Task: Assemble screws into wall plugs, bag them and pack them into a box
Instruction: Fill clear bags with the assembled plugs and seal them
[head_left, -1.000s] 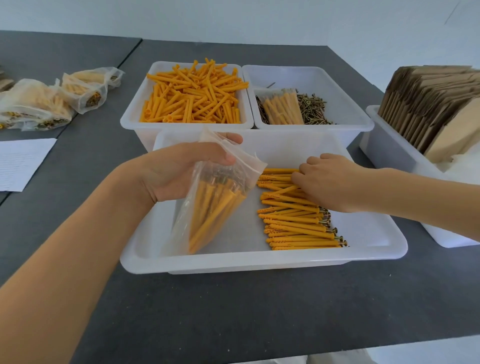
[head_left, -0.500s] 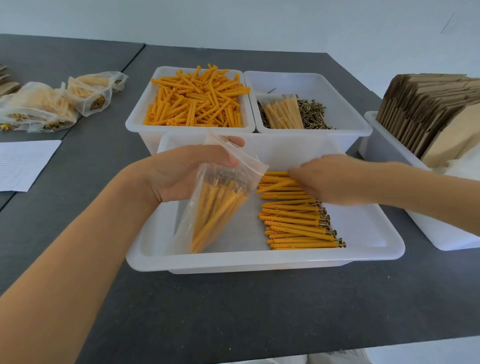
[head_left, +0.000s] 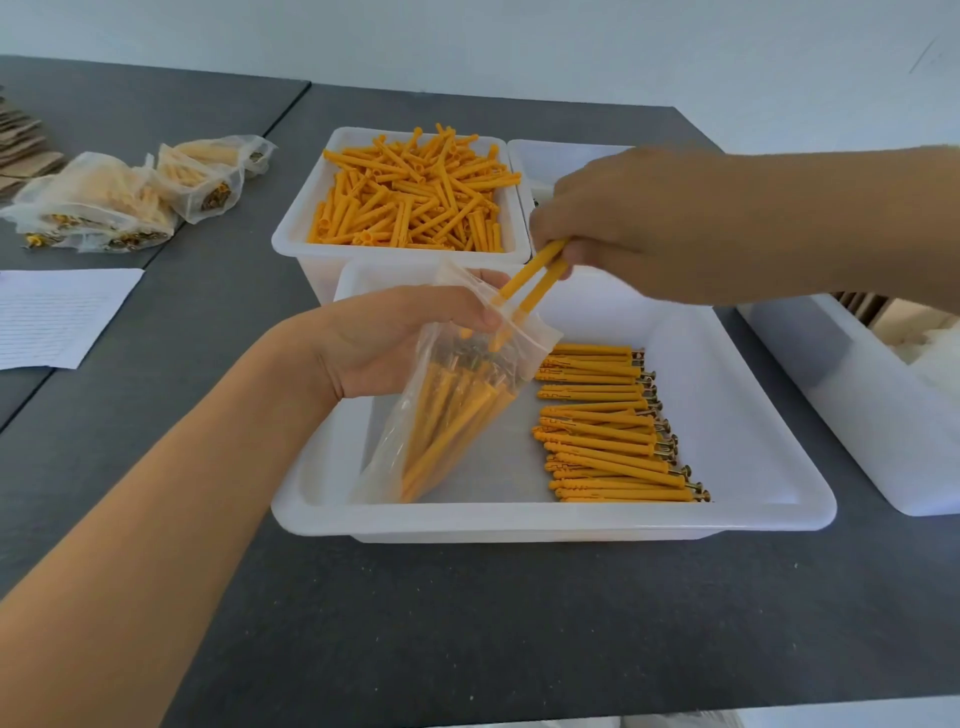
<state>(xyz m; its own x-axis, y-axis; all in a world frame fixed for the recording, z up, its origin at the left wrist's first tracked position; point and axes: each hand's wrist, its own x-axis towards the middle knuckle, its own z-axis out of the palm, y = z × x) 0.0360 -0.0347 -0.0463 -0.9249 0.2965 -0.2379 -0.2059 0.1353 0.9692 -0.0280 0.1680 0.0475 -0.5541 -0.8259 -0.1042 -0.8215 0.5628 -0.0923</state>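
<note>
1. Centre of the frame: the left hand (head_left: 400, 338) pinches the mouth of a clear plastic bag (head_left: 457, 395), thumb and fingers curled on its rim, and the bag hangs tilted over the near white tray (head_left: 545, 522), partly filled with orange plugs.
2. Just above it, the right hand (head_left: 660, 223) grips two orange wall plugs (head_left: 535, 283), their lower ends dipping into the bag's mouth.
3. In the tray's right half lies a row of assembled plugs (head_left: 613, 431) (screw heads poking out on the right side).
4. Behind the tray, upper centre, a white bin (head_left: 296, 244) is heaped with loose orange plugs (head_left: 415, 192).
5. Upper left, filled bags (head_left: 130, 197) rest on the dark table (head_left: 467, 623), with a lined sheet of paper (head_left: 57, 317) below them.
6. At the right edge sits another white bin (head_left: 852, 415).
</note>
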